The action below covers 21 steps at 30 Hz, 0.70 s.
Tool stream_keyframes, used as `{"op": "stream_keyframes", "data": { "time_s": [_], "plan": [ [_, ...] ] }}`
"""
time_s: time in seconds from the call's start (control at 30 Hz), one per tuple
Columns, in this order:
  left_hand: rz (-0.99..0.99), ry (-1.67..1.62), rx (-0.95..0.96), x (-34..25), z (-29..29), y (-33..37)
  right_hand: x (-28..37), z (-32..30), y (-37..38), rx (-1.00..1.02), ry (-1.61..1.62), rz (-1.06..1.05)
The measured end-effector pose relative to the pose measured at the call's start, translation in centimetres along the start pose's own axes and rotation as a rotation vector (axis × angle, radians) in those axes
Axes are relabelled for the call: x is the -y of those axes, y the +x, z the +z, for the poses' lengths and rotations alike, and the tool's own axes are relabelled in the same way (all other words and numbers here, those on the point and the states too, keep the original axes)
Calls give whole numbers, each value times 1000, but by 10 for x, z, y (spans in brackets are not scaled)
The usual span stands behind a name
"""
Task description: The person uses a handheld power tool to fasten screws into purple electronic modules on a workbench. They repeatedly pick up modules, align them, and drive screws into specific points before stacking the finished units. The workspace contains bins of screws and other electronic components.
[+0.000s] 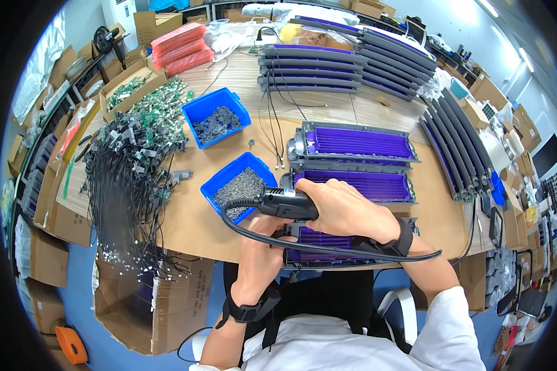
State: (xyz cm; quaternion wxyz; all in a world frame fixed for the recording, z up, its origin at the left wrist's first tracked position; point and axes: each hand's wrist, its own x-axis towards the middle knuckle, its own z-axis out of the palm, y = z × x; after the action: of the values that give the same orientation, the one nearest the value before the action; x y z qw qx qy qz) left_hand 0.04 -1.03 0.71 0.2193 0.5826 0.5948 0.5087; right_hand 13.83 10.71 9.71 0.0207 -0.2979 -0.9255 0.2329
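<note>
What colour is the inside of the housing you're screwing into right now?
Purple, framed in grey: the housing under the electric screwdriver, seen best in the head view.

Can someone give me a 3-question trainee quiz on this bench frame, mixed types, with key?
1. True or false: the right hand grips a black corded power screwdriver.
2. Multiple choice: the left hand rests on
A. a red stack of parts
B. the purple and grey panel nearest the person
C. an orange tape roll
3. Fill in: the two blue bins, nearer and farther, sit on the table to the ____ of the purple panels.

Key: 1 true; 2 B; 3 left
</note>
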Motion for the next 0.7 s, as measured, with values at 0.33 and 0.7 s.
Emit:
{"op": "stream_keyframes", "data": {
  "time_s": [0.33,0.7],
  "plan": [
    [-77,-41,4,3,-9,2,3,5,17,58,52,-27],
    [-22,-6,15,12,-9,1,5,6,20,84,72,-28]
  ]
}}
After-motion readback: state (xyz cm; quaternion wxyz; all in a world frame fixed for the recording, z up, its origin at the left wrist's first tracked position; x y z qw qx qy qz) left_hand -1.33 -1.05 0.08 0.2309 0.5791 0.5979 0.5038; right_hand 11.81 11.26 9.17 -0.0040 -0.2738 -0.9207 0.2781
